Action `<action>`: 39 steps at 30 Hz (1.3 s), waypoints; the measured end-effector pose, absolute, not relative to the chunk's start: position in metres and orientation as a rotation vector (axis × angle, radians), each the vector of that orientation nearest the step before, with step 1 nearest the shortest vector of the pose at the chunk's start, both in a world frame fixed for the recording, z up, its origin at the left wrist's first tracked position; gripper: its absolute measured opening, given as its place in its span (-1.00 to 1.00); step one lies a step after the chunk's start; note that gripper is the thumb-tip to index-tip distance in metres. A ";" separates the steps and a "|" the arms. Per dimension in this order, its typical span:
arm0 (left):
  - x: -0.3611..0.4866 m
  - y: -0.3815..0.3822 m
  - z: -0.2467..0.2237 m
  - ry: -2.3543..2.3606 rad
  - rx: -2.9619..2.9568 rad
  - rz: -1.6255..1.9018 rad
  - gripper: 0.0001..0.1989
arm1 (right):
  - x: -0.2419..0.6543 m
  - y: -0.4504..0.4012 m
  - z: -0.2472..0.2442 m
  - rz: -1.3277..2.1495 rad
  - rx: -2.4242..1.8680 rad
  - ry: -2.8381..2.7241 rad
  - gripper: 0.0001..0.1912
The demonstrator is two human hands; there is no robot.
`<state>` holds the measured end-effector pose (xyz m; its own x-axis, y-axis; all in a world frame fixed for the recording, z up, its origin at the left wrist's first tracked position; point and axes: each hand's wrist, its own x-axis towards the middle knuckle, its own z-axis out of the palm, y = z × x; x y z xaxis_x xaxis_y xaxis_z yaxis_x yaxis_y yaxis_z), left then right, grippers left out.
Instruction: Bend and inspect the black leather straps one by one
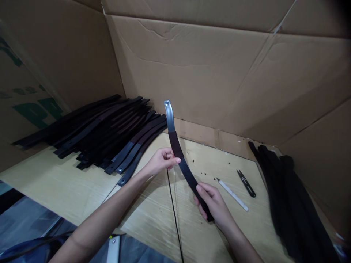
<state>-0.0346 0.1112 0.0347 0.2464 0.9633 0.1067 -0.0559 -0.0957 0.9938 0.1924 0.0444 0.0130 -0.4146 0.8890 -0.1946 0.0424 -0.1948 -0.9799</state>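
A curved, flat black strip (189, 176) is held up at a slant above the table. Its top end is shiny with a small hole, and a dark brown wrapping (176, 145) goes round its upper middle. My left hand (165, 159) is closed, thumb pressed on the strip at the wrapping's lower edge. From under those fingers a thin dark cord (172, 199) hangs down past the front of the table. Around the strip's lower part my right hand (210, 201) is closed, thumb on top; some of its fingers are hidden behind the strip.
Many similar black strips (109, 128) lie piled at the left. Right of my hands lie a white pen-like tool (233, 194) and black thread snips (246, 183). Long black pieces (287, 197) lie at the far right. Cardboard walls (197, 73) enclose the wooden table (137, 219).
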 end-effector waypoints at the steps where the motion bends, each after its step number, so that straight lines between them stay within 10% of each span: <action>1: -0.035 0.111 0.035 0.939 1.365 1.105 -0.71 | 0.193 0.045 0.013 1.683 -1.123 -1.418 -0.54; 30: -0.036 0.108 0.032 0.594 1.143 1.024 -0.61 | 0.189 0.038 0.008 2.320 -0.790 -0.994 -0.53; 39: -0.027 0.113 0.026 0.898 1.165 1.227 -0.75 | 0.186 0.047 0.006 1.753 -1.081 -1.285 -0.55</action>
